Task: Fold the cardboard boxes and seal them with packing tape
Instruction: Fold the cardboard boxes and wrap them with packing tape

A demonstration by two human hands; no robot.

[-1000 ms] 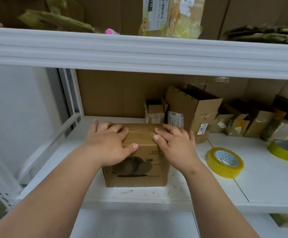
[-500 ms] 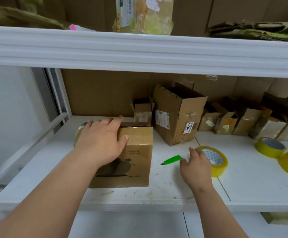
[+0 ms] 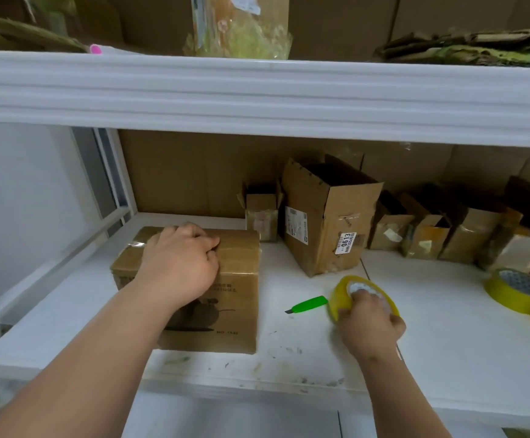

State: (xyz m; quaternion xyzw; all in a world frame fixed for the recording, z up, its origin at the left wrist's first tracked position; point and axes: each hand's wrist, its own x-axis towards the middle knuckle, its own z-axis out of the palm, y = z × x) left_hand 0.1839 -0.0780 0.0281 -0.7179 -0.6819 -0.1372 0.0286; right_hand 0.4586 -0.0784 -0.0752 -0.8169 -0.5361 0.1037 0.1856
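Observation:
A closed brown cardboard box [image 3: 235, 298] with a dark print on its front stands on the white shelf [image 3: 304, 352], left of centre. My left hand [image 3: 181, 263] lies on the box's top with its fingers curled down onto the taped seam. To the right, my right hand [image 3: 371, 320] grips a yellow roll of packing tape [image 3: 341, 294], fingers over its rim and into the core. The roll is tilted up off the shelf. A green utility knife [image 3: 308, 304] lies between the box and the roll.
An open cardboard box [image 3: 326, 216] with labels stands behind, a small open box [image 3: 262, 213] to its left, and several small boxes [image 3: 447, 235] line the back right. Two more yellow tape rolls [image 3: 516, 289] lie at the right edge. An upper shelf [image 3: 257, 93] overhangs.
My right hand left the box top, moved right and took hold of the yellow tape roll, tilting it up. My left hand stayed on the box, its fingers now curled. The camera view shifted right.

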